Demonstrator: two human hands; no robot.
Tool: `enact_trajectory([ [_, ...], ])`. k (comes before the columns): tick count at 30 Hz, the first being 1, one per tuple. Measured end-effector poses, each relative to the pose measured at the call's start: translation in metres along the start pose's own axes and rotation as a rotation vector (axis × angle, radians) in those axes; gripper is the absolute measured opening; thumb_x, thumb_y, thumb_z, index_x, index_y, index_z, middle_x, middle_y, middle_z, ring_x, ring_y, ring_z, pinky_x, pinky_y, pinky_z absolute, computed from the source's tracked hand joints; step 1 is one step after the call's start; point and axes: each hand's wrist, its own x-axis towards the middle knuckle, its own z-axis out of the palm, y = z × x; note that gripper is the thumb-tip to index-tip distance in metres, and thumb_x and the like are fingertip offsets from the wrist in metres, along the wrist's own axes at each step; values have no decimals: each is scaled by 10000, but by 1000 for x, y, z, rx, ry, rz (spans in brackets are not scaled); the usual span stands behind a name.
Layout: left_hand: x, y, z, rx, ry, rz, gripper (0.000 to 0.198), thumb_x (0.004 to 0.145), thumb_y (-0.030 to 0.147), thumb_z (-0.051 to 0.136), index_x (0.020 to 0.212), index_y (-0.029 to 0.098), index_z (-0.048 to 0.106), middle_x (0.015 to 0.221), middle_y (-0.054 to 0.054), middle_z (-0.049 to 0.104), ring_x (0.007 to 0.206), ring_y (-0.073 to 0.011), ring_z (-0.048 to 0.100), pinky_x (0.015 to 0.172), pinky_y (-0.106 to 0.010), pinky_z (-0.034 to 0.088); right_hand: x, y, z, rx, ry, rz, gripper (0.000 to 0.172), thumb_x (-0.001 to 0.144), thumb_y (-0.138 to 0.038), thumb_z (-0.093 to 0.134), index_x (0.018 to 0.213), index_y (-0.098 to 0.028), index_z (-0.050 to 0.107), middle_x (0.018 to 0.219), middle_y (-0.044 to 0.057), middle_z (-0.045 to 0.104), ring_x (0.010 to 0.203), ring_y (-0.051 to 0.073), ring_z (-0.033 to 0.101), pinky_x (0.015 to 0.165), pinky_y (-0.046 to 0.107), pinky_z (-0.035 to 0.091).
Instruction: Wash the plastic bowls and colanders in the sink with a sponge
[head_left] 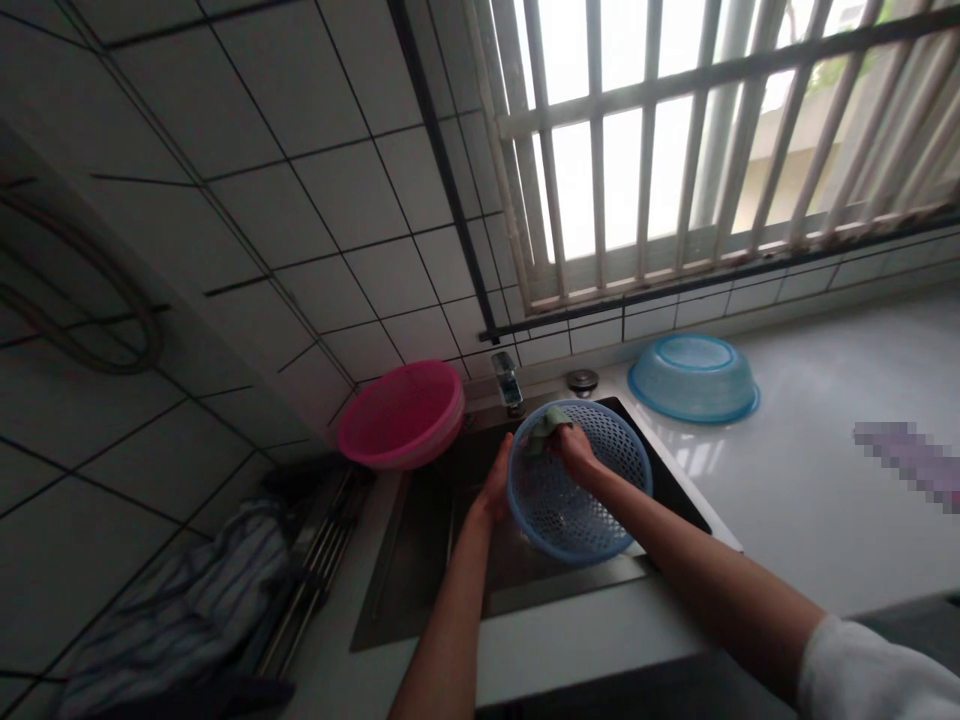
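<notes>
Wall (352, 215) of pale tiles with dark joints, rising at the left and behind the work; a barred window (596, 105) admits daylight at the upper right. Below it extends a white worktop (795, 400), glossy on the right, into which a metal sink (525, 590) is set. A striped cloth (202, 590), blurred, lies at the lower left.

The colander (619, 450), round, blue and perforated, is positioned over the right part of the sink, its mouth facing the viewer; what bears its weight is hidden. A pink basin (401, 410) occupies the far left corner of the sink, and a translucent blue basin (694, 375) lies upside down on the worktop, just beside the sink.

The left hand (495, 488) is set against the colander's outer left side; its fingers are partly hidden, and whether they grip cannot be told. The right hand (574, 447) reaches into the mouth, its fingers clenched on a green cloth (547, 425) near the far left of the rim. Behind stands a small tap (507, 378).

The step in hand appears to be wiping the colander's inside; the next move would call for steady support from the left while the green cloth passes over further mesh.
</notes>
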Motion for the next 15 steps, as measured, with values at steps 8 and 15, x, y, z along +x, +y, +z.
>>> enact_trajectory([
  [8,0,2,-3,66,184,5,669,1040,629,411,1406,115,636,1210,-164,771,1171,-315,711,1087,-441,497,-21,8,6,-179,-435,-48,103,706,-245,574,758,-197,649,725,12,631,638,148,519,603,251,435],
  [15,0,4,-1,22,123,-4,648,1037,619,429,1382,121,661,1208,-156,774,1192,-316,701,1098,-442,491,-19,13,13,-53,-333,34,156,744,-314,543,785,-196,637,729,14,629,641,155,529,603,258,450],
])
